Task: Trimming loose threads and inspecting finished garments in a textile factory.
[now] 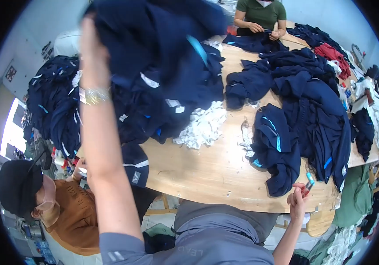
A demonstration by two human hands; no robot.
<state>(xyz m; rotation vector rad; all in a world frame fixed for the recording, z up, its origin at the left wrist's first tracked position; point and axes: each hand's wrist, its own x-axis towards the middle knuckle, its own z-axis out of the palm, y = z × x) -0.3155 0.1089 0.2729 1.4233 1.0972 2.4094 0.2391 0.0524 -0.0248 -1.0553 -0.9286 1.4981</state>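
My left hand, smeared by motion, is raised high at the upper left. It grips a navy garment with a light-blue stripe, lifted above the pile of navy garments. My right hand is low at the table's front right edge. Its fingers are closed around a small tool with a turquoise end and a bit of red; its exact kind is hard to make out. Just left of that hand lies a folded navy garment with light-blue trim.
The wooden table holds white scraps and more navy garments. A person in a dark green top handles navy cloth across the table. At the left sits another person in a brown top and black cap. Red cloth lies far right.
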